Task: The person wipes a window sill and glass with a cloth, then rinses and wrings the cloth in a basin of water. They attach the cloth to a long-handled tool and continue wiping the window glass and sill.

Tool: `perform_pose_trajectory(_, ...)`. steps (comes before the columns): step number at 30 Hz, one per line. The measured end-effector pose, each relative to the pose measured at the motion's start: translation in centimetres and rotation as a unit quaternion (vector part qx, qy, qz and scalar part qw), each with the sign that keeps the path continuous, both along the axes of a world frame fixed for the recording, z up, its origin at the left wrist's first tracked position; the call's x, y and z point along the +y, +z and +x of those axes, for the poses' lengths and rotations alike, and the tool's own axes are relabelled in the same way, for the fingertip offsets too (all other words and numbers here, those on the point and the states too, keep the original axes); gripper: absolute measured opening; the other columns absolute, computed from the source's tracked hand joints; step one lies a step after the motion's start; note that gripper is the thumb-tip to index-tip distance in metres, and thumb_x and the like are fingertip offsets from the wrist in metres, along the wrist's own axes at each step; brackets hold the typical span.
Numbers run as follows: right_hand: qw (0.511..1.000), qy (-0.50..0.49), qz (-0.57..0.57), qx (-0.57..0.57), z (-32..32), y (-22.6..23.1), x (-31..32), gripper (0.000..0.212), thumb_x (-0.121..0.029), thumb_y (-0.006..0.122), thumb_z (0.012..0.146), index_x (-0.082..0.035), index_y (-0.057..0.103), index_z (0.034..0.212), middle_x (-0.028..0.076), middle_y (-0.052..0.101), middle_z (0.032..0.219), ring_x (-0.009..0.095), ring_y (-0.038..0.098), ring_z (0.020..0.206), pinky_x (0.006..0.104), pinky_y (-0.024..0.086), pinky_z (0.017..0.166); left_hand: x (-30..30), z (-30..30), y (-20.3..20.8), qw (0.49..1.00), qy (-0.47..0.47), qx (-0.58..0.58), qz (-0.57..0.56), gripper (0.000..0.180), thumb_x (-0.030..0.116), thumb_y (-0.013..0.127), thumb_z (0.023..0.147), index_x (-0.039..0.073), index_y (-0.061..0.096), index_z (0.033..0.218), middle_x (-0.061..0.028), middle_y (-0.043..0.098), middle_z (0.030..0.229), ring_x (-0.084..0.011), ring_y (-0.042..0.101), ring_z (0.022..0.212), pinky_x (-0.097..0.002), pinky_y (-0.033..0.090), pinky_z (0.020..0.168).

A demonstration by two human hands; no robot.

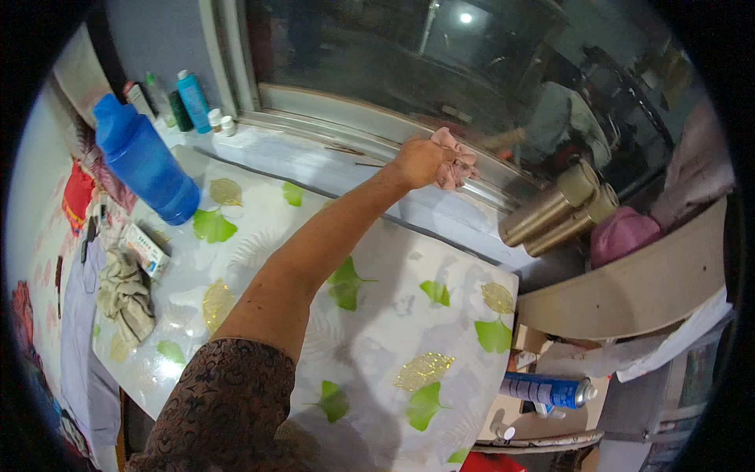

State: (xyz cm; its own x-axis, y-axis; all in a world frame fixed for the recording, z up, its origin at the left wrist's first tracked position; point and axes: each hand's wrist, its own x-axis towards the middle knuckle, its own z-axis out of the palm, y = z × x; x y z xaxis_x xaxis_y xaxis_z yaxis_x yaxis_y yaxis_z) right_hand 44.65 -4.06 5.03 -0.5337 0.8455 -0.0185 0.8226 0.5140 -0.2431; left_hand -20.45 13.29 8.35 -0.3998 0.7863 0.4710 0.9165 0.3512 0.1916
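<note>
My left hand [422,163] reaches out to the window's lower frame at the far side, its arm crossing above the table from the lower left. The fingers are closed on a crumpled pink cloth [454,160], which presses against the metal window frame [338,126]. Part of the cloth sticks out beyond the fingers, and its underside is hidden. Below the hand runs the white windowsill [322,167], with a few thin sticks [344,149] lying by the track. My right hand is out of view.
The table [377,315] has a leaf-patterned cover. On its left stand a big blue bottle [149,161], a small box [145,250] and a greyish cloth [126,295]. Small bottles [193,101] line the sill's left end; metallic flasks [554,206] stand at right. A blue spray can [548,389] lies lower right.
</note>
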Motion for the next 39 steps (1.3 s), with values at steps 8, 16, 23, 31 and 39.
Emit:
perform_pose_trajectory(8, 0.996, 0.052, 0.021, 0.066, 1.2, -1.1, 0.6, 0.05, -0.022, 0.046, 0.1, -0.001, 0.035, 0.144, 0.032, 0.044, 0.134, 0.049, 0.05, 0.113, 0.0484, 0.046, 0.093, -12.3, -8.4, -0.2, 0.998, 0.068, 0.01, 0.011, 0.04, 0.02, 0.072, 0.076, 0.021, 0.065, 0.116, -0.0131, 0.071, 0.093, -0.0317, 0.069, 0.079, -0.0434, 0.054, 0.072)
perform_pose_trajectory(16, 0.957, 0.227, 0.175, 0.049, -1.6, 2.0, 1.0, 0.052, -0.005, 0.056, 0.093, -0.001, 0.035, 0.14, 0.033, 0.047, 0.132, 0.052, 0.053, 0.107, 0.0544, 0.049, 0.086, -22.0, -13.9, -1.0, 0.97, 0.216, 0.108, 0.006, 0.041, 0.023, 0.074, 0.074, 0.021, 0.065, 0.114, -0.0106, 0.071, 0.094, -0.0297, 0.068, 0.086, -0.0439, 0.049, 0.074)
perform_pose_trajectory(23, 0.987, 0.116, 0.096, 0.056, -2.4, 2.2, 1.0, 0.049, -0.012, 0.052, 0.097, -0.002, 0.034, 0.141, 0.034, 0.044, 0.136, 0.049, 0.053, 0.113, 0.0533, 0.048, 0.09, -25.9, -15.4, -1.6, 0.895, 0.359, 0.261, 0.051, 0.027, 0.013, 0.066, 0.076, 0.015, 0.058, 0.101, -0.0093, 0.064, 0.09, -0.03, 0.062, 0.082, -0.0432, 0.046, 0.075)
perform_pose_trajectory(31, 0.956, 0.26, 0.135, 0.009, 1.8, -1.1, 1.8, 0.044, -0.023, 0.038, 0.102, -0.005, 0.033, 0.142, 0.029, 0.038, 0.144, 0.043, 0.046, 0.125, 0.0494, 0.041, 0.102, -25.6, -12.2, -0.1, 0.897, 0.411, 0.058, 0.152, 0.038, 0.015, 0.07, 0.077, 0.012, 0.051, 0.11, -0.0139, 0.06, 0.093, -0.0369, 0.063, 0.086, -0.0461, 0.051, 0.073)
perform_pose_trajectory(39, 0.95, 0.287, 0.124, -0.003, 1.9, -0.7, 2.2, 0.044, -0.025, 0.031, 0.103, -0.006, 0.032, 0.142, 0.03, 0.033, 0.148, 0.047, 0.039, 0.129, 0.0551, 0.036, 0.106, -25.5, -12.8, -1.7, 0.913, 0.4, 0.033, 0.077, 0.046, 0.024, 0.073, 0.074, 0.011, 0.048, 0.111, -0.0179, 0.065, 0.096, -0.0382, 0.065, 0.088, -0.0508, 0.044, 0.079)
